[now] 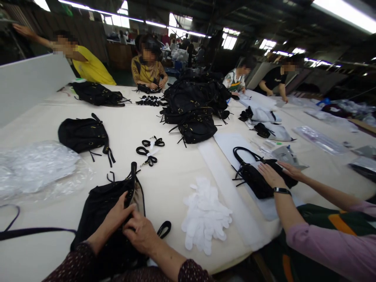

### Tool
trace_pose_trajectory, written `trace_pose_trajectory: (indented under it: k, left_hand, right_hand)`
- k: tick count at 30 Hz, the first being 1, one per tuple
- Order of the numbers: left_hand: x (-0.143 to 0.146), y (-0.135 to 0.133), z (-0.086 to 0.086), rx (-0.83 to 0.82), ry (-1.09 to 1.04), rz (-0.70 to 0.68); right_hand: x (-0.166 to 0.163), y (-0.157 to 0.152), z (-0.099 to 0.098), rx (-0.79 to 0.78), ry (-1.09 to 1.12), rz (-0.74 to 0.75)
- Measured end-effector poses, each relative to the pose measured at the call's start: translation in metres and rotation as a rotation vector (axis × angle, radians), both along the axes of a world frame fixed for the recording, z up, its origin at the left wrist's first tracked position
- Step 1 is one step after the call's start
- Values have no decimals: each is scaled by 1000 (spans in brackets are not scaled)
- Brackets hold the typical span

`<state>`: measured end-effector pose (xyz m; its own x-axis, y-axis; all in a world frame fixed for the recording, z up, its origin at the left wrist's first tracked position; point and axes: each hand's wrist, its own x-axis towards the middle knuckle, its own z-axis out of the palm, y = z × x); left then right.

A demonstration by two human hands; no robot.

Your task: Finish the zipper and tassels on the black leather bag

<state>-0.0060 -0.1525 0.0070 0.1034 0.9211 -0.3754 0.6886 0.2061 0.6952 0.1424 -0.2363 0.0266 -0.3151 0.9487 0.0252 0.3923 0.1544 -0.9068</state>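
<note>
A black handbag (96, 203) with gold-coloured fittings lies at the table's near edge, its tan lining (139, 197) showing along the opening. My left hand (119, 211) is closed on the edge of that opening, thumb pointing towards my other hand. Right beside it, my right hand (142, 233) pinches the same edge with bent fingers. The two hands almost touch, and the fingertips are partly hidden. A black strap loop (164, 228) sticks out to the right of the bag.
White cut pieces (205, 215) lie to the right. Beyond them a co-worker's hands (272, 176) rest on another black handbag (255, 182). Bundled straps (150, 150), a black bag (84, 135), clear plastic (38, 168) and a pile of black bags (194, 94) lie further off.
</note>
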Motion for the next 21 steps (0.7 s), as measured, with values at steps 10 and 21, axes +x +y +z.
trace_pose_trajectory:
  k: [10,21]
  left_hand:
    - [-32,24,5,-13,-134,114]
    - [-21,31,49,-101,-250,-52]
  right_hand:
    - [41,23,-6,-123,69,-201]
    - [33,68,-23,196,-322,185]
